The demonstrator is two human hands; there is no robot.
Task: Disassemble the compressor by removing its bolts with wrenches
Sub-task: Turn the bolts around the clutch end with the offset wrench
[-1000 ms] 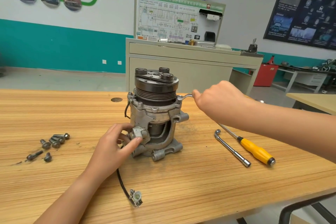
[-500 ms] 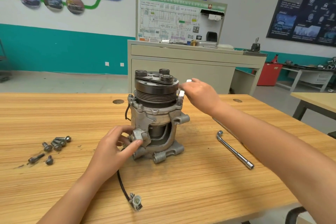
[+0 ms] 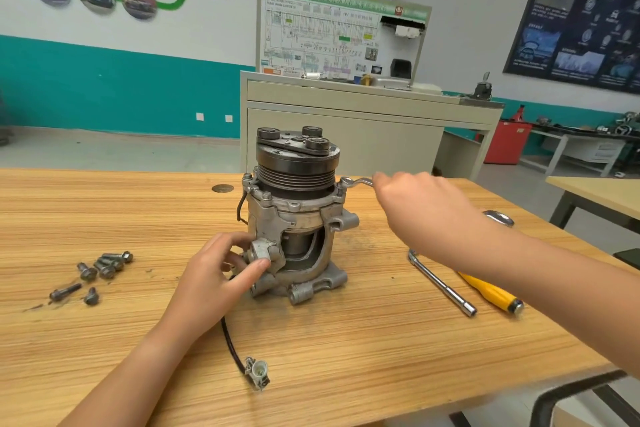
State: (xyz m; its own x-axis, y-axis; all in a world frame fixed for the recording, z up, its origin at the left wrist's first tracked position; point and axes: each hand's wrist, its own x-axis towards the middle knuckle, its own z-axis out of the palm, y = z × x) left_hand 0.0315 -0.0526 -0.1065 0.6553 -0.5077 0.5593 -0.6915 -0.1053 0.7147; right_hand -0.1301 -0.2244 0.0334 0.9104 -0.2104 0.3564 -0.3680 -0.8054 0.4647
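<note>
The compressor (image 3: 294,218) stands upright near the middle of the wooden table (image 3: 346,357), pulley end up. The left hand (image 3: 214,270) grips a mounting lug low on its near-left side, with the thumb pressed under the lug and the fingers curled round behind it. The right hand (image 3: 415,204) reaches in from the right, its fingers closed round the handle of a small wrench (image 3: 360,181) whose ring end sits on the right edge of the housing flange, just under the pulley. To the left, well apart from the compressor, lie several loose bolts (image 3: 100,270) in a small cluster. To the right, partly under the right forearm, lie an L-shaped socket wrench (image 3: 440,282) and a yellow-handled screwdriver (image 3: 491,293). A black cable (image 3: 230,343) trails from the compressor towards the near edge and ends in a grey connector (image 3: 257,371).
</note>
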